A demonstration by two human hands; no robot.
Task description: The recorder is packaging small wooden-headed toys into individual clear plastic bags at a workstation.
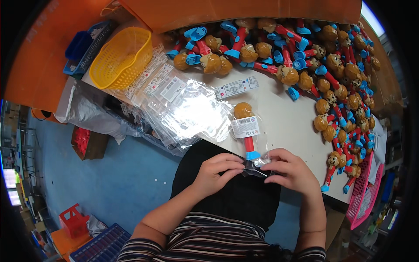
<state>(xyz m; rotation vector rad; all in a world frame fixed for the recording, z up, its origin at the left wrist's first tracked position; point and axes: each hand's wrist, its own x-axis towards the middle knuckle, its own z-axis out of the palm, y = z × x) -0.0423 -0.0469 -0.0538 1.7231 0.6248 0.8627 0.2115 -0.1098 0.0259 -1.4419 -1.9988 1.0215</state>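
Note:
A clear plastic bag (263, 118) lies at the table's near edge with a candy dispenser (249, 143) inside it. That dispenser has a brown rounded head, a red stem and a blue foot, and a white label covers its middle. My left hand (221, 171) pinches the bag's near end from the left, fingers closed on the film. From the right, my right hand (291, 170) grips the same end between thumb and fingers. The blue foot points toward my hands. A pile of similar dispensers (345, 105) covers the table's far and right side.
Flat clear bags (170, 89) with printed labels are stacked left of the bagged dispenser. Beyond them stand a yellow basket (97, 65) and a blue basket (98, 41). A pink basket (355, 205) hangs by the right edge. An orange panel (262, 9) borders the far side.

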